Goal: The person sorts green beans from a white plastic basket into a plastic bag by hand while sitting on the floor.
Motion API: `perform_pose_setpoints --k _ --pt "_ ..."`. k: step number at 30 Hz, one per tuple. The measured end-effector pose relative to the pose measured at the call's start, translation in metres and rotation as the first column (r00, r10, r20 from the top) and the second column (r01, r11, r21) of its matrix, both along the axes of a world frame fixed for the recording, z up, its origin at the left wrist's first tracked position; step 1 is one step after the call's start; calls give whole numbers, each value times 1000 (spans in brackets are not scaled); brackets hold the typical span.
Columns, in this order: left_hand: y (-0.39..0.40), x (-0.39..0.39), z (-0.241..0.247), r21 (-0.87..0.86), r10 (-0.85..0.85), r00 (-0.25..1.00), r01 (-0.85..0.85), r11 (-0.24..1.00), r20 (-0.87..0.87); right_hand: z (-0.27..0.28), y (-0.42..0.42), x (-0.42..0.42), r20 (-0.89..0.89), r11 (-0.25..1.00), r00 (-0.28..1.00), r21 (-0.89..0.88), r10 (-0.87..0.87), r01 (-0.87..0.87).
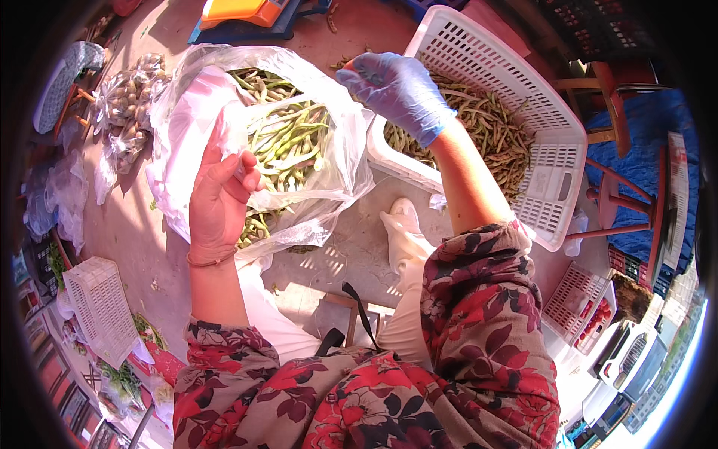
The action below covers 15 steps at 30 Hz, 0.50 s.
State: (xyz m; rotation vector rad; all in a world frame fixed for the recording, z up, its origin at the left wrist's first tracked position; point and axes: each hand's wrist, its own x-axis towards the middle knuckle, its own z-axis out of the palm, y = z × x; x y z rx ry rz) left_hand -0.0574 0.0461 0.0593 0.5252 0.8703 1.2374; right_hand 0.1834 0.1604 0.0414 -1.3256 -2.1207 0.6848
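My left hand [221,188] is bare and raised at the near left side of an opened clear plastic bag [342,134]. Its fingers are curled on a thin, glare-whitened piece of the plastic. In the bag lie green bean pods [291,137]. My right hand [392,92] wears a blue glove and hangs between the bag and a white perforated plastic crate [552,163]; its fingers are bent together, and whether they hold anything cannot be told. Brownish, mottled bean pods [493,129] fill part of the crate.
An orange and blue item [241,14] stands beyond the bag. Clear bags of round produce [126,104] lie at the left. A white crate [104,306] is at lower left, a crate with red produce [580,303] at lower right. A wooden stool [608,106] stands at the right.
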Motion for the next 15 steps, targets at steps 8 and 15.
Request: perform_pose_setpoints --k 8,15 --pt "14 32 -19 -3 -105 993 105 994 -53 -159 63 187 1 379 668 -822 -744 425" --pt "25 50 -37 -42 -53 995 50 998 -82 -270 80 182 595 25 589 -692 -547 722"
